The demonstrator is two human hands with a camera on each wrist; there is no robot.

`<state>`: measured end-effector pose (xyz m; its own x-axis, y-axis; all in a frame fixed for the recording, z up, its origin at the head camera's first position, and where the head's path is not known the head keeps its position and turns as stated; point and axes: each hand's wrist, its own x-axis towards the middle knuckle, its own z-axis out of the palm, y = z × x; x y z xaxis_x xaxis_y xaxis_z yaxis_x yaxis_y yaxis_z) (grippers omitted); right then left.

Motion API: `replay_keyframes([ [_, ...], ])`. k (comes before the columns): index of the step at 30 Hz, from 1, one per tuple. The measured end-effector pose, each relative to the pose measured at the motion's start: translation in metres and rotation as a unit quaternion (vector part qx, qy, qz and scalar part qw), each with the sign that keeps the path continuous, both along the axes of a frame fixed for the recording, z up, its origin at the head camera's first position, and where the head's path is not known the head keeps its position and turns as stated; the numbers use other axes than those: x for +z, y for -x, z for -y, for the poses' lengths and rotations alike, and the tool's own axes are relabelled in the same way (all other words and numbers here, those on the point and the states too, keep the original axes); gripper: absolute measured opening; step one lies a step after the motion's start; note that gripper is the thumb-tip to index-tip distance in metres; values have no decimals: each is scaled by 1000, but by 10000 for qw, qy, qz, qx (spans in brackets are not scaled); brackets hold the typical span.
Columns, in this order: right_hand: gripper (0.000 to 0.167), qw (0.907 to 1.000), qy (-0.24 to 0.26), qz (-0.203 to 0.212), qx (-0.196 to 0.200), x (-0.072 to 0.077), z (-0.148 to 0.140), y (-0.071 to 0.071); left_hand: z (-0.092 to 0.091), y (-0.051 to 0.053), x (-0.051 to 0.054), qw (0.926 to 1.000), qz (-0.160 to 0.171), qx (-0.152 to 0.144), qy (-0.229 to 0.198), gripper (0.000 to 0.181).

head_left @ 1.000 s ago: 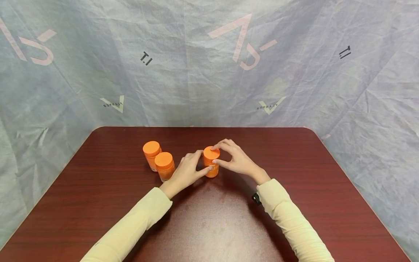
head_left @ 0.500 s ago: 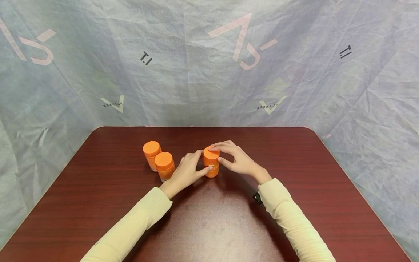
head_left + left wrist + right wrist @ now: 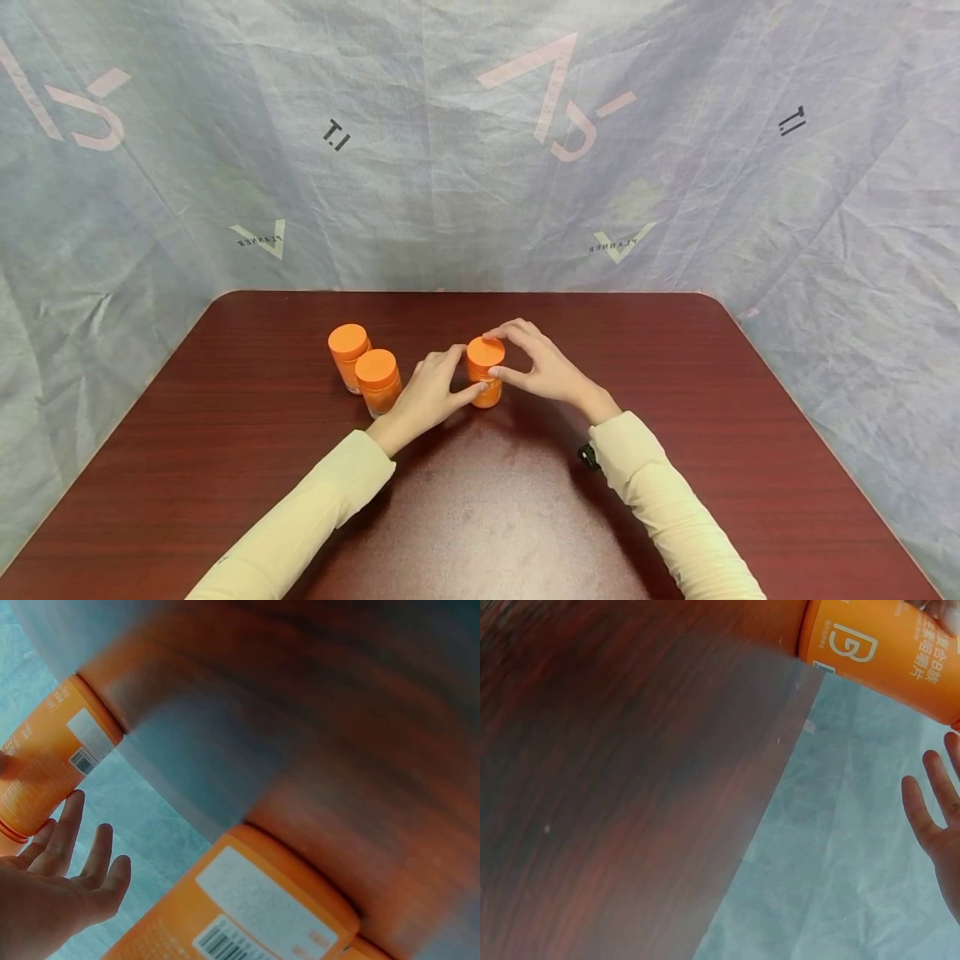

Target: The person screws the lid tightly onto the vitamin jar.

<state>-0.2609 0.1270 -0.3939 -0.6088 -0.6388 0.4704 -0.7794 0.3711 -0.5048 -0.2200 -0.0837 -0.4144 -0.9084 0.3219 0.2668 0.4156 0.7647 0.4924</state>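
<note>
An orange pill bottle [image 3: 489, 398] with an orange screw lid [image 3: 484, 353] stands upright on the table. My left hand [image 3: 427, 387] grips its body from the left, thumb in front and forefinger behind. From the right, my right hand [image 3: 546, 368] holds the lid between thumb and fingers. In the left wrist view the gripped pill bottle [image 3: 56, 754] shows a white label with a barcode, and some fingers stand free of it. The right wrist view shows white print on the same pill bottle [image 3: 877, 649], with its lid mostly out of frame.
Two more orange lidded bottles stand to the left: a front bottle [image 3: 377, 383], close beside the left wrist, and a rear bottle [image 3: 347, 354]. The dark red wooden table [image 3: 480, 517] ends at a hanging grey-blue cloth [image 3: 420, 183] behind and on both sides.
The right-hand fingers shift around the lid, reaching further over its top half a second ago and now back at its rim. The left hand and the bottles stay in place.
</note>
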Motion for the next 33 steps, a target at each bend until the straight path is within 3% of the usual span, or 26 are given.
replay_keyframes([
  [11, 35, 9997, -43, -5, 227, 2, -3, -2, 1, 0, -1, 10000, 41, -1, -12, 59],
  [21, 35, 9996, 260, -113, -13, -2, 0, 0, 1, -1, 1, 10000, 84, 44, -3, 60],
  [33, 36, 9997, -59, 89, 209, 2, -2, -1, 0, -1, 1, 10000, -17, -13, -3, 58],
])
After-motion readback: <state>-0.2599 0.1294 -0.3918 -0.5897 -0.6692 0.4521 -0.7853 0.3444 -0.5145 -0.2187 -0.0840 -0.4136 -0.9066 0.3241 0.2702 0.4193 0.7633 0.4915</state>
